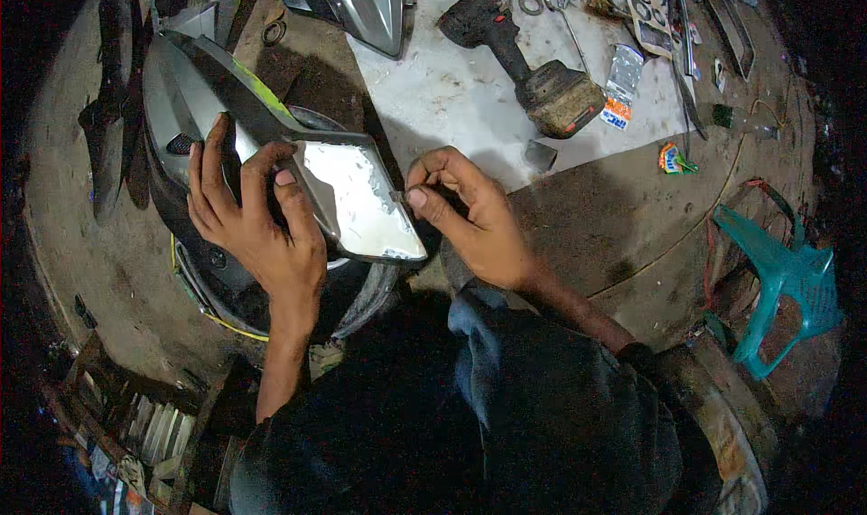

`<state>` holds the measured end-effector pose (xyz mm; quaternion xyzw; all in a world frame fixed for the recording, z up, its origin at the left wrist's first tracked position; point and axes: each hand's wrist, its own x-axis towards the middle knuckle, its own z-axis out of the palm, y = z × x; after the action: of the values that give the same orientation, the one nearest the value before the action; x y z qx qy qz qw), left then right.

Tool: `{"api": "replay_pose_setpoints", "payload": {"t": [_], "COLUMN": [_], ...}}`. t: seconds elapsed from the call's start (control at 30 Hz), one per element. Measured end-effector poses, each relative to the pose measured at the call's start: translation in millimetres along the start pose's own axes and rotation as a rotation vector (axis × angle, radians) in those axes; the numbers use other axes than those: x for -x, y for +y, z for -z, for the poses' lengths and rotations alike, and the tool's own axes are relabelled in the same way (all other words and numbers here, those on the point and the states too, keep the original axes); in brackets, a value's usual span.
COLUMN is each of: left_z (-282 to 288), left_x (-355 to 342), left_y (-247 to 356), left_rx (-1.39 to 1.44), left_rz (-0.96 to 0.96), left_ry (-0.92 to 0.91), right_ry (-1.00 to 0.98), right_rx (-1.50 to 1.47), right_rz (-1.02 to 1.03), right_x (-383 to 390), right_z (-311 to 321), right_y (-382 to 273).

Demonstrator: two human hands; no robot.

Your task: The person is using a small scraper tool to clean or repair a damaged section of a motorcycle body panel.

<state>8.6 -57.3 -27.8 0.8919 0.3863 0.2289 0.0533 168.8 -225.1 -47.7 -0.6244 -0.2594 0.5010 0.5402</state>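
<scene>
A silver and black body panel (190, 99) with a lime stripe and a white, patchy end section (352, 194) rests on a black round object (361, 307), possibly a wheel, partly hidden beneath it. My left hand (257, 221) grips the panel from above, its fingers curved over the surface. Beside the right edge of the white section, my right hand (470, 217) is closed in a pinch between thumb and forefinger on something small that I cannot make out.
A white sheet (415, 117) bears a cordless power tool (524, 63), metal rings (533, 3) and a small packet (625, 81). Other panels lie at top centre (361, 9) and far left (117, 117). A teal plastic piece (768, 280) is at right. Wooden slats (158, 438) lie lower left.
</scene>
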Motion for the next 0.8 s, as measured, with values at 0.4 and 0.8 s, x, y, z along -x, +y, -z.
{"api": "replay_pose_setpoints", "payload": {"t": [0.4, 0.8], "left_z": [-1.7, -0.1], "left_x": [2.2, 1.6], "left_y": [-2.4, -0.7], "left_rx": [0.008, 0.002], "left_rz": [0.003, 0.010], "left_ry": [-0.004, -0.004], "right_ry": [0.032, 0.001], "right_rx": [-0.024, -0.011], "right_rz": [0.017, 0.012], "right_x": [0.4, 2.6], "right_z": [-6.5, -4.9], "right_y": [0.9, 2.8]}}
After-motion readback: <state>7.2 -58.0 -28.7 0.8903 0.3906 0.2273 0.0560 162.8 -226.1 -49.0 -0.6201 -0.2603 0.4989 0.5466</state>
